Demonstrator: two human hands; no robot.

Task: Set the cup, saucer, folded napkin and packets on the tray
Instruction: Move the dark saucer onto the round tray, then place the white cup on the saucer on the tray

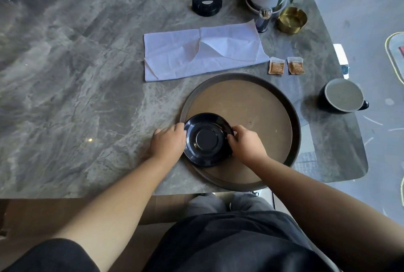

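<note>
A: Nearest, low in the frame, both forearms reach up to the saucer (207, 139) at the tray's (295, 123) lower-left edge.

B: Grip?

A: Left hand (169, 141) and right hand (246, 143) curl half-closed on opposite rims, holding it.

B: Next?

A: Probably the cup (341, 95), right of the tray, nearer the right hand; napkin (203, 52) and packets (286, 65) lie above.
</note>
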